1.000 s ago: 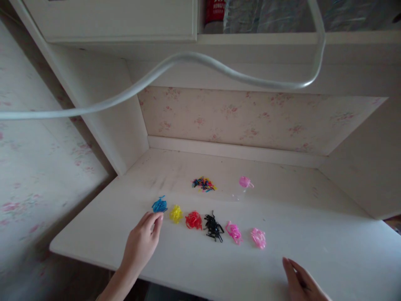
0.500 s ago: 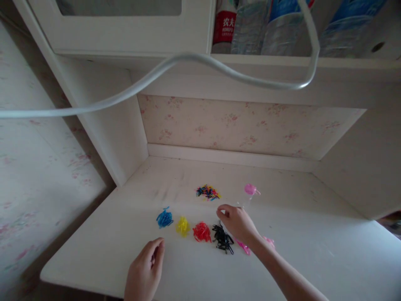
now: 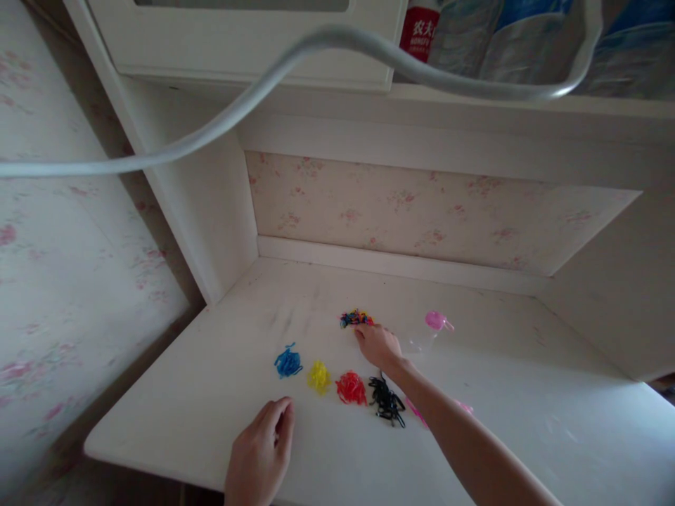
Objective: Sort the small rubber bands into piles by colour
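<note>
My right hand (image 3: 378,346) reaches over the desk, its fingertips pinched together at the near edge of a mixed-colour pile of small rubber bands (image 3: 356,318). Whatever lies between those fingertips is too small to make out. Closed near the front edge, my left hand (image 3: 261,450) has its thumb against the curled fingers, and nothing shows in it. Between the hands lie sorted heaps: blue rubber bands (image 3: 288,362), yellow rubber bands (image 3: 319,378), red rubber bands (image 3: 351,388) and black rubber bands (image 3: 387,402). Pink rubber bands (image 3: 416,411) are partly hidden by my right forearm.
A clear container with a pink lid (image 3: 435,320) is right of the mixed pile. All this lies on a white desk (image 3: 174,414) under a shelf with plastic bottles (image 3: 464,39). A pale cable (image 3: 226,116) crosses high in front of the view.
My right hand has moved forward and left, from above the black heap to the mixed pile. The left hand keeps its closed pose. The whole view has shifted slightly.
</note>
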`<state>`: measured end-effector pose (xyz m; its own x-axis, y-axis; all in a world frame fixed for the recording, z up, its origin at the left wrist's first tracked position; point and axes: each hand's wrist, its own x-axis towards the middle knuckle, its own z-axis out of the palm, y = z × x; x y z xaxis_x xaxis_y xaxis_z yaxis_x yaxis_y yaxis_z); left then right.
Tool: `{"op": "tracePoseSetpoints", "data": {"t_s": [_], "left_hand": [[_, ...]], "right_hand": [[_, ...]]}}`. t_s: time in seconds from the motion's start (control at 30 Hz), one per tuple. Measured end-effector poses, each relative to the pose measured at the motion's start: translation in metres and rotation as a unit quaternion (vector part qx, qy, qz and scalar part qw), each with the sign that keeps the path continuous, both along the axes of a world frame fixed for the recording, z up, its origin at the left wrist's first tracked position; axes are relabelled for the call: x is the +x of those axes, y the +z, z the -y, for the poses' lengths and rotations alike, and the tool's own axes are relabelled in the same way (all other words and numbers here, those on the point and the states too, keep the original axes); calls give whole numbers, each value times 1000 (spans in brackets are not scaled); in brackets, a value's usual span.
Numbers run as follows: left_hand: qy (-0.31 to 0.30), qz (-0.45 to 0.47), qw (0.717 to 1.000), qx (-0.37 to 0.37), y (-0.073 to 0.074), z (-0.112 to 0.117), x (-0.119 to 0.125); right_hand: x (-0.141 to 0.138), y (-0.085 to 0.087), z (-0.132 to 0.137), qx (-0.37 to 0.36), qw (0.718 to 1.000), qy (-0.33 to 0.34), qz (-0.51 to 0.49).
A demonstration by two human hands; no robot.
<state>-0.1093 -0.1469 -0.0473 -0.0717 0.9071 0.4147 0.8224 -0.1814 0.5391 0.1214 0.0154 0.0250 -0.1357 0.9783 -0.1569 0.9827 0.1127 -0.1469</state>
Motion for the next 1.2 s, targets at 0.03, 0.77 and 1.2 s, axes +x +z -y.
{"op": "tracePoseSetpoints", "data": {"t_s": [0.03, 0.77, 1.2], "left_hand": [[-1, -2, 1000, -2, 1, 0, 0], [-7, -13, 1000, -26, 10, 3, 4], [-16, -47, 999, -13, 7, 2, 3]], "right_hand": [[0, -1, 0, 6, 1000, 2, -1], [-47, 5, 57, 39, 974, 224, -25], [37, 20, 103, 92, 972, 70, -205]]}}
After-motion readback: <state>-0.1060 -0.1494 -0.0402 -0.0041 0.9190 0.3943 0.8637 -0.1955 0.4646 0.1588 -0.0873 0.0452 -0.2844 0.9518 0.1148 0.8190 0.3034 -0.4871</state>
